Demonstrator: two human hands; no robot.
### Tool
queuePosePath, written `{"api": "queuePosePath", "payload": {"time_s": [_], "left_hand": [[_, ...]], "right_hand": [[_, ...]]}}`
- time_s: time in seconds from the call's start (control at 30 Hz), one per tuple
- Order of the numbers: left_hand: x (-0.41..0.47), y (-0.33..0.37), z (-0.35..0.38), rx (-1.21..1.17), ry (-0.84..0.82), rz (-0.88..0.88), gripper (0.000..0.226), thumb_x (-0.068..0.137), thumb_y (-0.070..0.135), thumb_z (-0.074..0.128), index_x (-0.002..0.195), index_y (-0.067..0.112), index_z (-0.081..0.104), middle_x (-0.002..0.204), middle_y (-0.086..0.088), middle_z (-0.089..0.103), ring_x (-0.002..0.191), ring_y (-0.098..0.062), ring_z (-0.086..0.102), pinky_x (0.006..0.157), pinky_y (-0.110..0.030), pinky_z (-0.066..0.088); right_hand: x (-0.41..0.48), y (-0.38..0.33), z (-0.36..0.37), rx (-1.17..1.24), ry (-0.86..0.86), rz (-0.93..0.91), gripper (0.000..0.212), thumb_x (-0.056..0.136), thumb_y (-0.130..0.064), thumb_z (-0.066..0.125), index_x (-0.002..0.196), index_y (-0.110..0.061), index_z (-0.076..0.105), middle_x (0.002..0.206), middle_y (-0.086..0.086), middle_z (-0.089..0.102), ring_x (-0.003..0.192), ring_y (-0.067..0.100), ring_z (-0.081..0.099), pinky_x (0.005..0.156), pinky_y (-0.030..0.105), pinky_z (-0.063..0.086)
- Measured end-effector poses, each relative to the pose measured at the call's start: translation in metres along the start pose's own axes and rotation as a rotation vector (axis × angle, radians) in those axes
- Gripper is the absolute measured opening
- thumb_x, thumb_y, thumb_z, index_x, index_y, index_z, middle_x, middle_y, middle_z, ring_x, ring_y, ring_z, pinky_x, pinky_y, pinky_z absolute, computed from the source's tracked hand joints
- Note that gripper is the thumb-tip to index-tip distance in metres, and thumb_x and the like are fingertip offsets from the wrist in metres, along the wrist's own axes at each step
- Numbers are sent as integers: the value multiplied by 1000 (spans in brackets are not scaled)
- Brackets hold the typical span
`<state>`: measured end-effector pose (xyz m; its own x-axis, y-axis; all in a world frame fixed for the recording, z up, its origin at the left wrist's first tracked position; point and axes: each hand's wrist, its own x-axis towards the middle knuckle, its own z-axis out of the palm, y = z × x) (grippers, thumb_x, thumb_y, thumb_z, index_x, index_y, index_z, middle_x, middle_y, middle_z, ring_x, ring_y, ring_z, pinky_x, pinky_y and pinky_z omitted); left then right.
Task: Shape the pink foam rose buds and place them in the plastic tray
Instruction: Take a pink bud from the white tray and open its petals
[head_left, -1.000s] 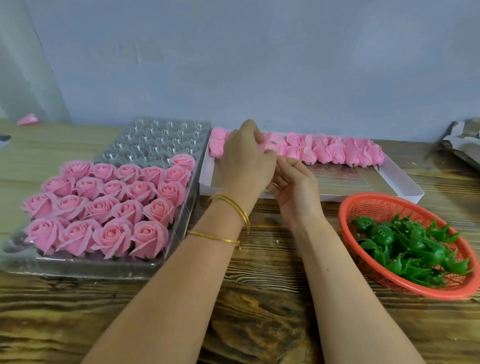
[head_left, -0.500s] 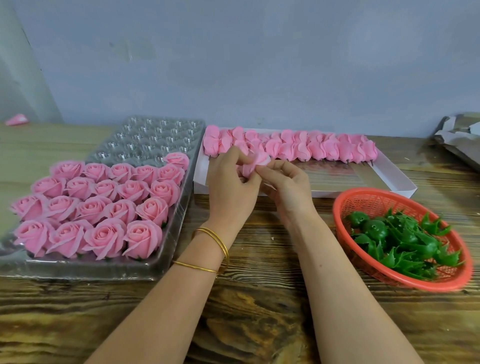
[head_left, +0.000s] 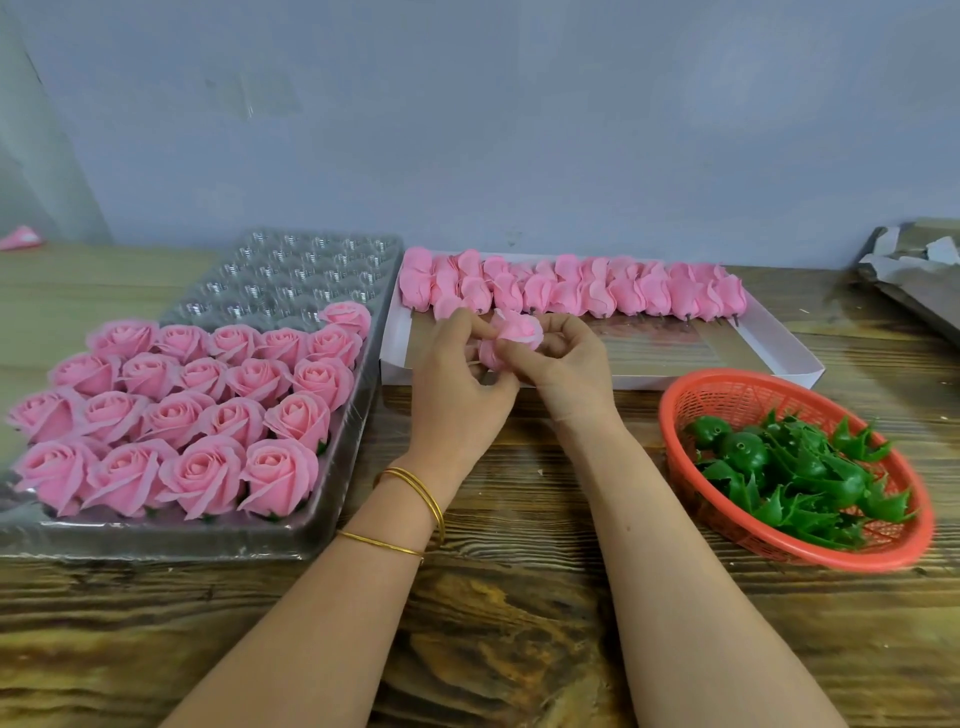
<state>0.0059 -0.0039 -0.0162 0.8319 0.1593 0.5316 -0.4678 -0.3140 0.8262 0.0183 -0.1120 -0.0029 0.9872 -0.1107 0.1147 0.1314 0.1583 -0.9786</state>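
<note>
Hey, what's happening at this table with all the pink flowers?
A person is making foam roses by hand. Both the left hand and the right hand pinch one pink foam bud and work its petals. Unshaped buds lie in a row in the white box behind. Finished roses fill the near rows of the plastic tray; its far cups are empty. A red basket holds green leaf bases.

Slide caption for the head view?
Left hand and right hand grip one pink bud beside the part-filled tray.
</note>
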Motion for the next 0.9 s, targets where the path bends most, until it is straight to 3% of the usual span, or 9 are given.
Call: {"api": "queuePosePath", "payload": {"time_s": [0.13,0.23,0.33,0.47,0.6,0.73,0.8,0.87,0.9], "left_hand": [[0,-2,1,21,-26,-41,42,72,7,76,98,21,46,94,-4,63,80,-13,66,69,-30,57],[2,-6,4,21,-29,-96,59,69,14,82,107,25,38,109,-1,57,93,-11,62,74,-15,51],[5,-8,5,-5,-44,-161,62,62,25,83,107,23,41,103,7,57,91,-6,60,69,-6,45],[10,-14,5,-50,-97,-222,53,60,29,76,107,15,57,98,0,69,92,-16,66,81,-37,56],[11,-17,4,7,-116,-213,40,65,34,72,102,19,68,91,4,72,87,-10,67,77,-37,58],[10,-16,6,20,-81,-195,33,67,33,70,96,17,68,86,4,71,82,-11,66,69,-30,55],[10,-16,6,15,-61,-197,31,70,31,74,98,17,68,86,6,70,83,-10,66,70,-28,54],[11,-16,6,26,-39,-198,27,73,27,78,97,19,67,83,11,68,79,-3,63,67,-20,52],[11,-16,5,41,-30,-190,25,74,26,79,94,20,66,79,14,66,76,3,61,64,-13,49]], "right_hand": [[0,-1,1,-39,9,-20,38,69,3,79,93,-15,56,80,3,70,72,17,68,63,28,55],[-2,-3,2,-45,-14,-19,46,58,-7,78,98,-13,56,84,5,71,72,14,67,65,29,56],[-4,-4,3,-44,-84,-13,48,58,-4,79,100,-12,58,87,4,73,77,15,68,76,42,58],[-8,-7,3,-85,-182,-13,41,70,8,78,96,-16,58,87,3,73,80,16,67,69,48,57],[-10,-9,3,-102,-203,4,35,73,8,76,95,-12,58,88,13,68,80,23,63,63,54,56],[-10,-10,3,-103,-212,-41,31,72,12,75,92,-7,62,83,10,69,78,20,63,71,42,56],[-10,-11,3,-131,-211,-67,29,71,11,76,89,-9,64,79,3,69,73,11,63,67,35,56],[-10,-11,3,-169,-210,-96,29,70,8,78,87,-12,65,72,-7,67,66,3,61,62,25,54],[-10,-10,4,-176,-212,-100,29,69,5,80,87,-13,66,71,-8,67,67,4,61,62,28,55]]}}
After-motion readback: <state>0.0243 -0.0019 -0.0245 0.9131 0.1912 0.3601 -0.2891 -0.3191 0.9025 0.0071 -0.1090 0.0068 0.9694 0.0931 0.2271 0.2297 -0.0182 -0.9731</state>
